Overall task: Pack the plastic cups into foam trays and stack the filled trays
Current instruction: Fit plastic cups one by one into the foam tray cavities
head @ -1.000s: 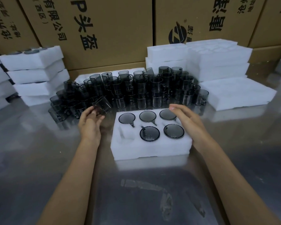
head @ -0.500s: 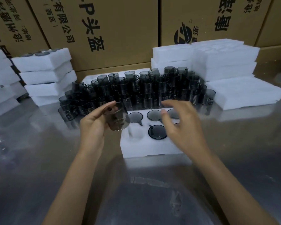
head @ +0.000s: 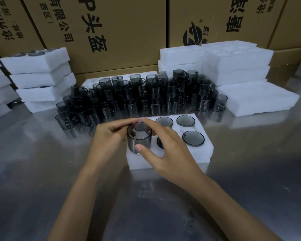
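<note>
A white foam tray (head: 195,153) lies on the steel table before me, with dark smoky cups sunk in its pockets, such as one at the right (head: 193,138). Both hands hold one more smoky plastic cup (head: 138,139) upright over the tray's near-left corner. My left hand (head: 109,136) grips its rim and left side. My right hand (head: 165,150) pinches it with the thumb low on the wall and a fingertip on the far rim. Behind the tray stands a crowd of loose cups (head: 141,96), some stacked.
Filled foam trays are piled at the left (head: 42,79). Empty foam trays are stacked at the back right (head: 233,65), with a flat foam sheet (head: 257,98) in front of them. Cardboard boxes (head: 111,28) wall off the back.
My left hand lifted a cup from the pile and carried it right over the tray. My right hand left the tray's right edge and joined it on the cup.
</note>
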The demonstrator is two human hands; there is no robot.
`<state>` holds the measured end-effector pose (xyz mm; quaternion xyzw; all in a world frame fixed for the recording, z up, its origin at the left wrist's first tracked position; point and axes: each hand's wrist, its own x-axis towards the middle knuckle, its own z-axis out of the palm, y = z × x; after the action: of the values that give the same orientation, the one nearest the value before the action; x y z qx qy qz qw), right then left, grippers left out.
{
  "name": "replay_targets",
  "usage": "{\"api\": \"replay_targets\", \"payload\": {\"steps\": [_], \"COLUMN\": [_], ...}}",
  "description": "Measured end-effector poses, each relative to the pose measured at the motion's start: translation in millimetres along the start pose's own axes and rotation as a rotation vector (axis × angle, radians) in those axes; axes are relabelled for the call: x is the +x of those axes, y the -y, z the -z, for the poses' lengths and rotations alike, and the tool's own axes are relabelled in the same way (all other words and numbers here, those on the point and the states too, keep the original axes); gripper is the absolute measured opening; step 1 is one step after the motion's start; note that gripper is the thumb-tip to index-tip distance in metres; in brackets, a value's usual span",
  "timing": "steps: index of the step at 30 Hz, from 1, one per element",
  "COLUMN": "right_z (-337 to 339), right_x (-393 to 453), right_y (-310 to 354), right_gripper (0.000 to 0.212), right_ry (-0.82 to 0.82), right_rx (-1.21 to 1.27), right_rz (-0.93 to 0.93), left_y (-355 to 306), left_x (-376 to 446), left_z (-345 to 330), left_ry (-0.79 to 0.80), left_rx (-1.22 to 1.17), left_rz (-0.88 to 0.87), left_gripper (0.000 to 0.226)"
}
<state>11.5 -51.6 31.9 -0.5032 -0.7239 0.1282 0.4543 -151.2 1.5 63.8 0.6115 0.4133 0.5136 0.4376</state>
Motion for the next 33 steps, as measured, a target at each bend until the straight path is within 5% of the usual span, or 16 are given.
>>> {"api": "replay_targets", "payload": {"steps": [25, 33], "right_z": [-11.4, -9.0], "right_x": [-1.7, 0.3], "right_y": [-3.3, -4.6], "right_gripper": [0.041, 0.065], "right_ry": [-0.151, -0.072], "right_rx": [-0.127, -0.230], "right_rz": [-0.047, -0.093], "left_y": [5.5, 5.4], "left_x": [7.1, 7.4], "left_z": [12.2, 14.7], "left_ry": [0.065, 0.100], "left_rx": [0.203, 0.182], "left_rz": [0.076, 0.083], "left_gripper": [0.023, 0.024]}}
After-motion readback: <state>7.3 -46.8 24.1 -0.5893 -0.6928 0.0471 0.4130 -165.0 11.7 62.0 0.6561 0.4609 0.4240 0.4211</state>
